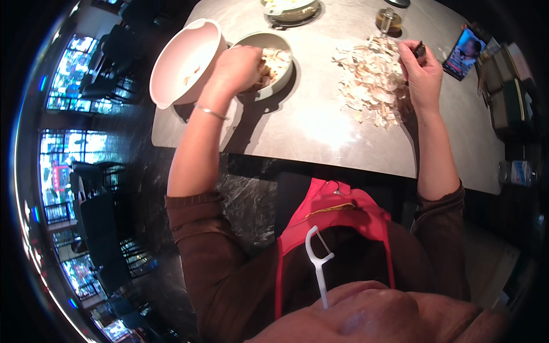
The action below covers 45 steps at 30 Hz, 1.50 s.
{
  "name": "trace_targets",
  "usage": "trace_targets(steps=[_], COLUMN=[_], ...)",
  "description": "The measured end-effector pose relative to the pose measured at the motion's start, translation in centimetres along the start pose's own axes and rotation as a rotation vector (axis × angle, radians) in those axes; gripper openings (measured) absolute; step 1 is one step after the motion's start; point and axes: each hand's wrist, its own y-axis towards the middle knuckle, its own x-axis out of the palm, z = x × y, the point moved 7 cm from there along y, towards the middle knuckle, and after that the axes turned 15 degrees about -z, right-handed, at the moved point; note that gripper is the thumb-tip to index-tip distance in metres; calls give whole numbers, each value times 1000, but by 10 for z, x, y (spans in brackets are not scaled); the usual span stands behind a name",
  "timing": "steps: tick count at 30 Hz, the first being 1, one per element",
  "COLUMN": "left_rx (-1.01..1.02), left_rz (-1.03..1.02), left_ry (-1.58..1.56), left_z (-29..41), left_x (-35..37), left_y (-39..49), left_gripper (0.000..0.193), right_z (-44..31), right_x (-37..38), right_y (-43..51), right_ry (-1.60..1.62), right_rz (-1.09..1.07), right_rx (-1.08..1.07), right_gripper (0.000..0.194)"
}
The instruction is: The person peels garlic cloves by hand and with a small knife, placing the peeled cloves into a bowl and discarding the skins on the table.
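My left hand (240, 68) reaches over the near-left rim of a round pale bowl (286, 77) with garlic cloves (275, 62) in it. Its fingertips are hidden, so whether they grip a clove cannot be told. Tilted beside that bowl is a pink plastic basin (182, 60) with a few brownish scraps at its bottom. My right hand (422, 70) holds a small dark object (419, 49), perhaps a knife handle. That hand is at the right edge of a heap of papery garlic skins (371, 81) on the grey table (309, 124).
At the far edge stand another bowl (296, 13) of pale pieces on a dark mat and a glass jar (388, 22) of amber liquid. A lit phone (464, 52) leans against boxes (508, 85) on the right. A white floss pick (319, 266) shows near my chin.
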Motion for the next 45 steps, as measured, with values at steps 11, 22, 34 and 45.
trace_targets(steps=[11, 22, 34, 45], left_rx=[547, 462, 348, 361], left_rz=[264, 564, 653, 639], left_ry=[-1385, -1331, -870, -832], left_z=[118, 150, 151, 158], left_x=[-21, -5, -11, -10], left_y=[16, 45, 26, 26], left_gripper=[21, 17, 16, 17], right_z=[-19, -33, -32, -29], right_x=[33, 44, 56, 56], right_y=[-7, -10, -17, -19], right_ry=[-215, -558, -675, -710], right_rz=[-309, -358, -329, -299], right_rx=[19, -138, -182, -194], right_gripper=[31, 27, 25, 19])
